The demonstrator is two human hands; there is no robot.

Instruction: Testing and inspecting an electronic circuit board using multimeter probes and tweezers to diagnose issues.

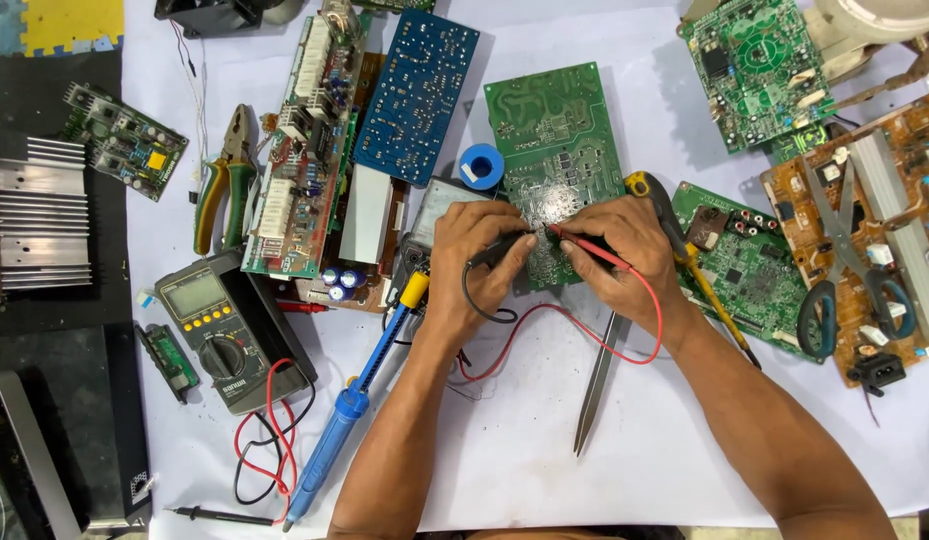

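At far left lay our grey multimeter (216,335), then a blue desoldering pump (346,415). Our left hand (474,265) pinched the black probe (499,250), our right hand (619,255) pinched the red probe (584,246), both tips touching the green circuit board (554,140) mid-table. Scissors (849,265) lay far right.

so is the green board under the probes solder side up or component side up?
Solder side up. The green board shows flat traces and solder dots with no parts standing on it. The left hand and right hand press probes onto it.
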